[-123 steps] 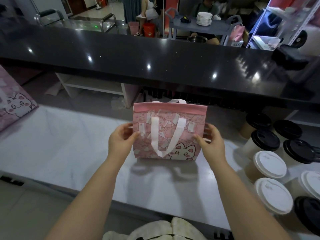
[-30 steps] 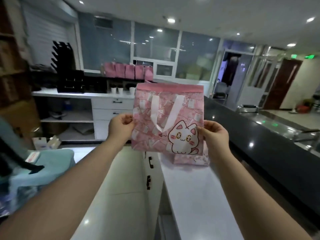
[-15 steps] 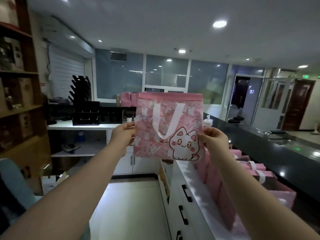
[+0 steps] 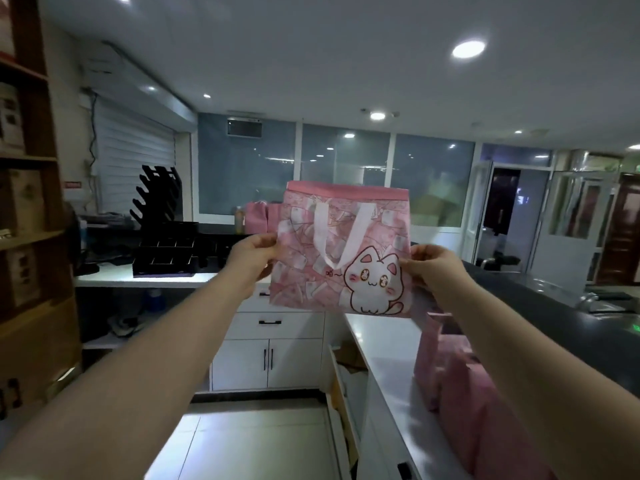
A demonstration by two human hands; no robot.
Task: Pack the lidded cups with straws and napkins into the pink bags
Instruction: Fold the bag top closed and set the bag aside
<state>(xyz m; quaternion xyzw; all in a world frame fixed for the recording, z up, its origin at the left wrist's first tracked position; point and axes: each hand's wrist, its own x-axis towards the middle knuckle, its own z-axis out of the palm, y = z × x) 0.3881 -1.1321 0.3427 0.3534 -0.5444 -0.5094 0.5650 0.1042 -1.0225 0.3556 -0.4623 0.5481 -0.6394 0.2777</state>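
Two bare hands hold one pink cat-print fabric bag point(image 4: 341, 252) up in the air.
Left hand point(image 4: 251, 259) pinches its left edge, right hand point(image 4: 431, 268) its right edge, above the white countertop point(image 4: 384, 336) with more pink bags point(image 4: 460, 386).

A bag point(image 4: 343, 251) is held upright in the air, pinched at its left edge by the left hand point(image 4: 254, 258) and at its right edge by the right hand point(image 4: 427, 265). Below and to the right of the bag, more bags point(image 4: 460, 382) are stood in a row on the table point(image 4: 384, 344). Behind and to the left of the bag, a rack point(image 4: 162, 237) is set on a far counter point(image 4: 145, 277). Cabinets point(image 4: 266, 362) are placed below the bag.
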